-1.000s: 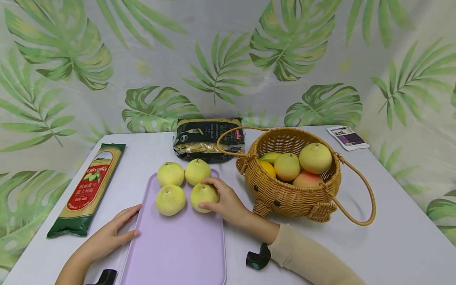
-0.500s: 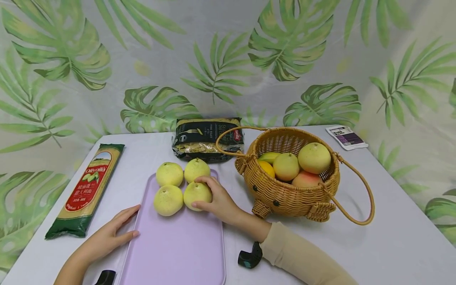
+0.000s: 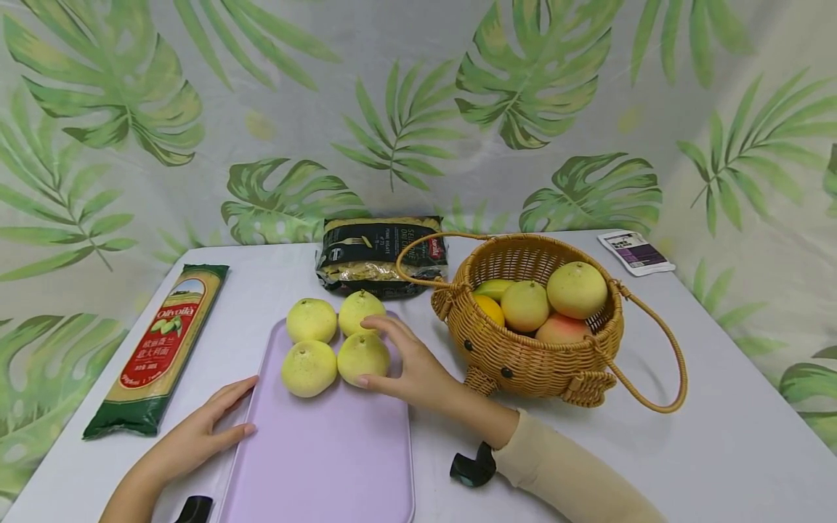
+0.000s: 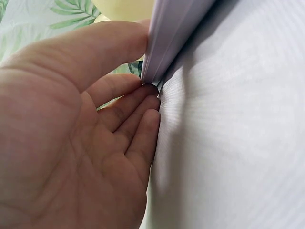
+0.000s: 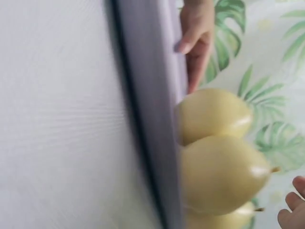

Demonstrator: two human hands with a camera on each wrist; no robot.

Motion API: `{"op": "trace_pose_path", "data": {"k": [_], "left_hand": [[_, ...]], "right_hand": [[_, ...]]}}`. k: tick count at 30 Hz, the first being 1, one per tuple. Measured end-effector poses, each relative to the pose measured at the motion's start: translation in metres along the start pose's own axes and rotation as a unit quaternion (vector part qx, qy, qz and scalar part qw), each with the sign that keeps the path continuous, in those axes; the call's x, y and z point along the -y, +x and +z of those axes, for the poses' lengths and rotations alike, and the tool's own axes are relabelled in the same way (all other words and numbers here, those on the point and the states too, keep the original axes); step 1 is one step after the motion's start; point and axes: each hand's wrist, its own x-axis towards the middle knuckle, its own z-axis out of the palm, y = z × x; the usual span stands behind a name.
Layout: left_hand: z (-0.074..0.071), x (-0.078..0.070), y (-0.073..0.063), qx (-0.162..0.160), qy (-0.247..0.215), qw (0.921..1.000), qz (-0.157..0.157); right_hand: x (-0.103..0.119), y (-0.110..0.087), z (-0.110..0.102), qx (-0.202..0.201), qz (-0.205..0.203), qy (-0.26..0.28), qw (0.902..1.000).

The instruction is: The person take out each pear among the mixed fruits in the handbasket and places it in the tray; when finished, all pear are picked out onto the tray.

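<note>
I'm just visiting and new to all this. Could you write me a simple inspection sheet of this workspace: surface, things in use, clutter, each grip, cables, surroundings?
Surface: white-covered table.
Job's things: purple tray bearing four yellow-green pears at its far end; wicker basket to the right, with mixed fruit inside.
Clutter: Olivoilà pack left; dark pasta bag behind the tray; white-and-purple packet far right.
Left grip: touches the tray's left edge.
Right grip: fingers spread at the near right pear; contact unclear.
Cables: nothing seen.
Surroundings: leaf-print cloth behind the table.
</note>
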Motion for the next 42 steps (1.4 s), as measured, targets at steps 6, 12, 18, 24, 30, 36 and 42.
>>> {"op": "trace_pose_path", "data": {"k": [6,12,18,24,30,36,42], "left_hand": [[0.0,0.0,0.0,0.001,-0.002,1.0,-0.001],[-0.001,-0.002,0.0,0.003,0.006,0.9999,-0.012],[-0.001,-0.002,0.0,0.003,0.006,0.9999,-0.014],[-0.001,0.0,0.0,-0.002,-0.005,1.0,0.002],[0.0,0.0,0.0,0.001,-0.011,0.9999,-0.002],[0.0,0.0,0.0,0.005,-0.007,0.9999,-0.013],[-0.001,-0.002,0.0,0.008,0.003,0.9996,-0.028]], "right_hand": [[0.024,-0.022,-0.04,-0.003,-0.136,-0.05,0.9894],[0.042,-0.048,-0.094,-0.06,-0.238,-0.102,0.9641],[0.059,-0.067,-0.144,-0.138,-0.257,-0.169,0.9416],[0.057,-0.077,-0.186,-0.189,-0.242,-0.212,0.9278],[0.043,-0.077,-0.221,-0.186,-0.189,-0.265,0.9272],[0.026,-0.076,-0.245,-0.142,-0.115,-0.29,0.9392],[0.012,-0.074,-0.254,-0.112,-0.021,-0.31,0.9439]]}}
